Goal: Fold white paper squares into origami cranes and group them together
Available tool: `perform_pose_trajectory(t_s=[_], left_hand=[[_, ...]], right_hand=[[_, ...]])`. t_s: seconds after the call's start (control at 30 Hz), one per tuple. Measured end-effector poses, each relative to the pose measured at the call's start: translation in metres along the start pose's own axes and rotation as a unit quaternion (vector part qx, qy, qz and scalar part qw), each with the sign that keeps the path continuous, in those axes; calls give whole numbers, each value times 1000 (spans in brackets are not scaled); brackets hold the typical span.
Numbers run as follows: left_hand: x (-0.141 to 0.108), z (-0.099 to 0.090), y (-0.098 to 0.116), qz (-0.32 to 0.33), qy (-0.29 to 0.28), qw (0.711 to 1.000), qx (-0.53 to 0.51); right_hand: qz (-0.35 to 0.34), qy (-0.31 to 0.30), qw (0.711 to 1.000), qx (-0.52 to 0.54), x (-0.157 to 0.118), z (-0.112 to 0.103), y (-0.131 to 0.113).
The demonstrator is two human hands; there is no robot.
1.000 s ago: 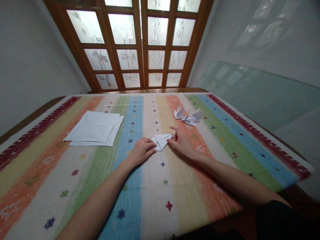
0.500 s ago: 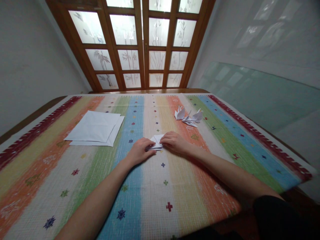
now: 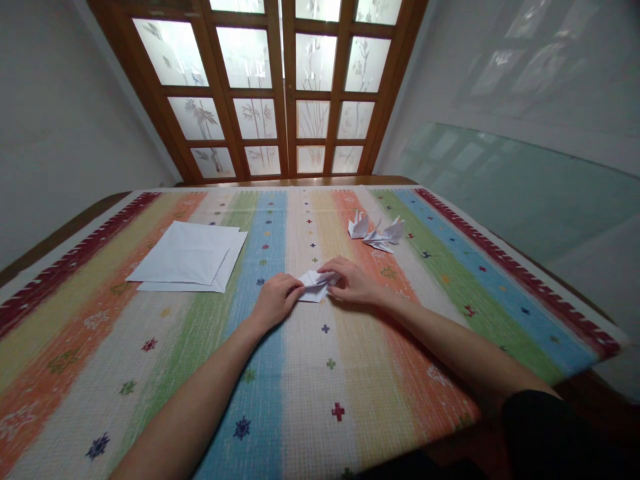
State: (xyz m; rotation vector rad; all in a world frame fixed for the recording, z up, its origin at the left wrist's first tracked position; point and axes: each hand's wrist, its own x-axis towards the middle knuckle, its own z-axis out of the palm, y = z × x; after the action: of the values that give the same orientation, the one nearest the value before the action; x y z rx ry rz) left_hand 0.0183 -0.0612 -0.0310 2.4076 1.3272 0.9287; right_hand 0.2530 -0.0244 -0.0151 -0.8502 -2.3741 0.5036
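A small folded piece of white paper (image 3: pixel 313 292) lies on the striped tablecloth between my hands. My left hand (image 3: pixel 279 298) pinches its left corner between thumb and fingers. On the other side, my right hand (image 3: pixel 350 281) holds a raised flap at the paper's right edge, fingers above and thumb below. Part of the paper is hidden behind my fingers. Beyond my right hand stand several folded white paper cranes (image 3: pixel 383 235), close together.
White paper sheets (image 3: pixel 185 253) lie overlapping on the left part of the striped tablecloth (image 3: pixel 305 373). Wooden doors with frosted panes (image 3: pixel 257 119) stand behind the table, and a pale glass panel (image 3: pixel 500 173) leans at the right wall.
My right fingers have lifted the paper's right flap, and the thumb now shows beneath it. My left fingers and thumb have closed together at the left corner.
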Motion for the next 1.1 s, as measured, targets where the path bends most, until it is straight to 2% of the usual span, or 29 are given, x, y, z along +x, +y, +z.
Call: perform_pose_trajectory(t_s=[0.27,0.33,0.47,0.6,0.73,0.87,0.93,1.0,1.1], left_hand=[[-2,1,-3,26,23,999,9],[-3,1,-4,37,55,998,22],[-4,0,-2,61,154,983,77],[-5,-2,6,95,167,976,105],[-3,-3,12,50,169,981,81],[-2,-6,14,19,153,988,-18],[-1,-8,16,-6,146,985,-88],[2,-9,20,-48,158,974,-154],[7,-9,27,-123,210,936,-255]], right_hand=[[-24,13,994,-107,-2,13,9],[-28,26,993,-109,-2,13,10],[29,66,996,-51,1,8,3],[80,67,993,49,9,1,-8],[48,9,991,124,14,-5,-21],[45,-16,979,196,15,-9,-29],[75,13,964,255,16,-10,-27],[97,69,938,326,16,-8,-22],[86,139,894,417,17,-1,-17]])
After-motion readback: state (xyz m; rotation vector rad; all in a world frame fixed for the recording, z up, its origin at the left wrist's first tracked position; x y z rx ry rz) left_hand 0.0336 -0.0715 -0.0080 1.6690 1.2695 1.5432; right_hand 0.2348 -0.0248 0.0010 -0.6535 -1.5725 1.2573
